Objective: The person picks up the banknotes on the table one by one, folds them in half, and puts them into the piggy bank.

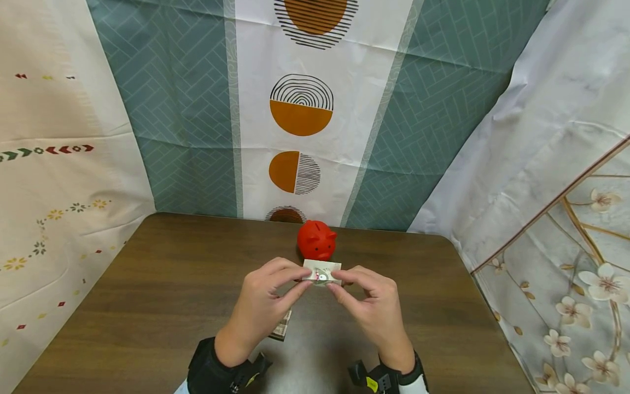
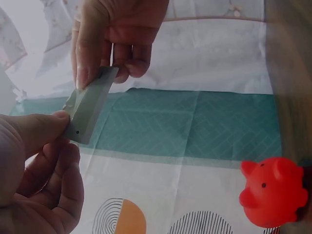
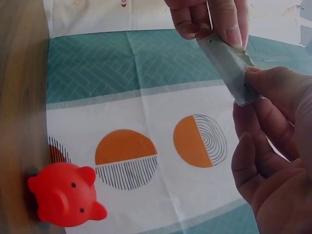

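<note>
Both hands hold a small, pale folded banknote (image 1: 322,267) in the middle of the head view, just in front of a red piggy bank (image 1: 316,241). My left hand (image 1: 266,301) pinches its left end between thumb and fingers, while my right hand (image 1: 376,306) pinches the right end. In the left wrist view the folded note (image 2: 92,109) shows as a narrow strip with a crease along its length. The same strip (image 3: 226,68) slants between both thumbs in the right wrist view. The piggy bank's slot is visible on its top.
Another banknote or stack of notes (image 1: 280,328) lies on the brown wooden table (image 1: 187,273), partly covered by my left hand. Behind the table's far edge hangs a green and white patterned cloth (image 1: 187,109). A floral cloth (image 1: 566,301) hangs to the right.
</note>
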{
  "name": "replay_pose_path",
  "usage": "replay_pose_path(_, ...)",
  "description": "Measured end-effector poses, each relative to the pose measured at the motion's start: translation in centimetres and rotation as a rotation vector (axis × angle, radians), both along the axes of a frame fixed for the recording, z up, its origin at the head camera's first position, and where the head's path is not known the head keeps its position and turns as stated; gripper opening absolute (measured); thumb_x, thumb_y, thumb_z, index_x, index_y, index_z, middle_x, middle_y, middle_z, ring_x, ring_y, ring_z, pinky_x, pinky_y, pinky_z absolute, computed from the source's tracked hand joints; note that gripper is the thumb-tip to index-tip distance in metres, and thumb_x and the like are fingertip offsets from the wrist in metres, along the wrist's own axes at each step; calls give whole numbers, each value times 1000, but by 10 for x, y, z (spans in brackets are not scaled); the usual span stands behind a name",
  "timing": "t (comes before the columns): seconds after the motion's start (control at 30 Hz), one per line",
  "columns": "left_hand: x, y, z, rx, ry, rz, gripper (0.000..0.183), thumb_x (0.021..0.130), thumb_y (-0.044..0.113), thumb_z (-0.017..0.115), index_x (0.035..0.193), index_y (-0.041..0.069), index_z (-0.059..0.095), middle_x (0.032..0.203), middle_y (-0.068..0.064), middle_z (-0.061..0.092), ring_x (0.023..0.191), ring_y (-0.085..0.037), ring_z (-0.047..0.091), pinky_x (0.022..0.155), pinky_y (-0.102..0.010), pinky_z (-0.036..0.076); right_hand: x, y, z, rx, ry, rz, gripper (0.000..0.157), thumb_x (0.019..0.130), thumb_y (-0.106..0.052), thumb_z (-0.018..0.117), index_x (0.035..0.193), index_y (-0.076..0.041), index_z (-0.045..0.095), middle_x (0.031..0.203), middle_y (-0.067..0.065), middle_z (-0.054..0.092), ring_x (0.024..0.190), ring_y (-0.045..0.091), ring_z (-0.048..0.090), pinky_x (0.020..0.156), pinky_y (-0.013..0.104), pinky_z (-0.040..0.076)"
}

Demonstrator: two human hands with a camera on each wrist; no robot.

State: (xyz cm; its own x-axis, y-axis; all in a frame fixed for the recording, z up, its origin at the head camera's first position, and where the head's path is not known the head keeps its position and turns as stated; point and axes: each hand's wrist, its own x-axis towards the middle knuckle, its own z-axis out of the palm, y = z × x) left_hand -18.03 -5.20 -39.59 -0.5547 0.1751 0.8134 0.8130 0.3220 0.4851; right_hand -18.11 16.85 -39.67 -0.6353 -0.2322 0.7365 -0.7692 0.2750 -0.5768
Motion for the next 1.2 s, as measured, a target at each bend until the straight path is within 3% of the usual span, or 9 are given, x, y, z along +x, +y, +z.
replay_pose_path(0.27, -1, 0, -2, -4, -20, -8, 21, 77, -1, 86, 93, 10, 79, 88, 3, 68, 77, -9, 60, 66, -11, 50, 0, 0, 2, -17, 6, -4, 21, 78, 2, 86, 94, -11, 80, 84, 4, 72, 76, 12, 65, 66, 20, 55)
replay_pose_path(0.4, -2, 0, -4, 15, -25, -38, 12, 83, 5, 84, 92, 12, 78, 90, 2, 63, 81, -11, 57, 68, -12, 48, 0, 1, 0, -44, -30, 47, 20, 80, 4, 84, 91, -13, 79, 86, 2, 65, 75, 11, 60, 60, 20, 53)
replay_pose_path(0.57, 1, 1, -4, 46, -175, -145, 7, 93, 11, 76, 94, 16, 72, 93, 5, 65, 86, -9, 60, 75, -21, 53, 0, 1, -2, -104, -102, 177, 24, 84, 12, 75, 95, -10, 74, 87, 5, 64, 73, 13, 58, 55, 24, 51)
replay_pose_path(0.67, 3, 5, -5, 97, -256, -219, 11, 95, 7, 72, 94, 18, 70, 90, 4, 69, 81, -8, 61, 70, -25, 54, 2, -2, -3, -142, -117, 228, 25, 85, 17, 69, 96, -6, 71, 86, 8, 64, 75, 15, 58, 60, 26, 52)
replay_pose_path(0.8, 5, 11, -8, 167, -310, -292, 11, 96, 4, 70, 95, 14, 72, 87, -1, 71, 77, -10, 62, 64, -25, 54, 3, -9, -5, -187, -117, 292, 25, 86, 22, 63, 96, 0, 68, 85, 11, 61, 74, 17, 57, 59, 28, 51)
replay_pose_path(1.0, 7, 17, -9, 223, -305, -350, 12, 97, -1, 66, 95, 11, 70, 85, -7, 68, 76, -12, 60, 63, -24, 54, 2, -19, -9, -239, -118, 375, 24, 86, 26, 57, 96, 5, 65, 81, 14, 58, 58, 18, 55, 45, 30, 50)
replay_pose_path(1.2, 9, 19, -8, 249, -251, -347, 16, 95, -5, 66, 92, 10, 70, 83, -4, 66, 73, -12, 57, 58, -23, 51, 3, -22, -10, -227, -66, 330, 23, 85, 24, 61, 94, 3, 66, 79, 11, 59, 56, 16, 57, 45, 25, 50)
